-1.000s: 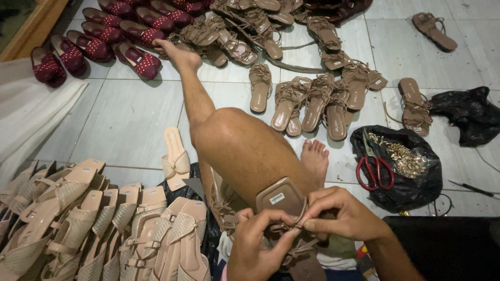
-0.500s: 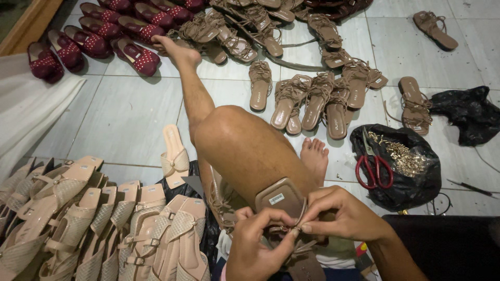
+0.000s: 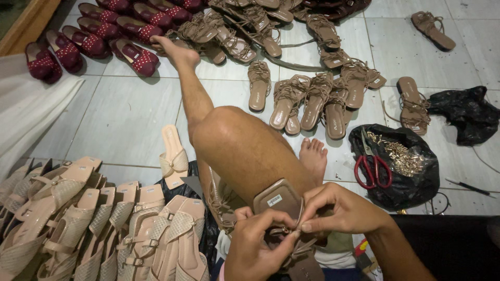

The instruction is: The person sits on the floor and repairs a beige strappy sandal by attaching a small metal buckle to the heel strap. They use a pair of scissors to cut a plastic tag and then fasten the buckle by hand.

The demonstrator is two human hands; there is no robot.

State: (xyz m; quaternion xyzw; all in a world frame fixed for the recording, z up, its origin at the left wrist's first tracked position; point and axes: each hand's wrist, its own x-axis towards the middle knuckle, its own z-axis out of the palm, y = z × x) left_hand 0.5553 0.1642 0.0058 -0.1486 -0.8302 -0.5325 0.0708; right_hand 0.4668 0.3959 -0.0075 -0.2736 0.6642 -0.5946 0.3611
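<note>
**Both hands pinch a strap on a brown sandal held against the thigh**

The left hand [image 3: 258,250] and right hand [image 3: 341,211] meet at the strap end [image 3: 291,231] of a brown sandal [image 3: 278,203], fingertips clenched on it from either side. The sandal leans sole-up against the raised leg [image 3: 245,151], apparently so the thigh steadies it while both hands work. Left of the grip lie stacked beige sandals [image 3: 94,229]. Right of it, within arm's reach, a black bag [image 3: 416,184] holds red-handled scissors [image 3: 372,169] and small gold fittings [image 3: 401,156]. Beyond the knee, brown strappy sandals [image 3: 312,99] lie in rows; furthest off, dark red shoes [image 3: 99,36].
</note>
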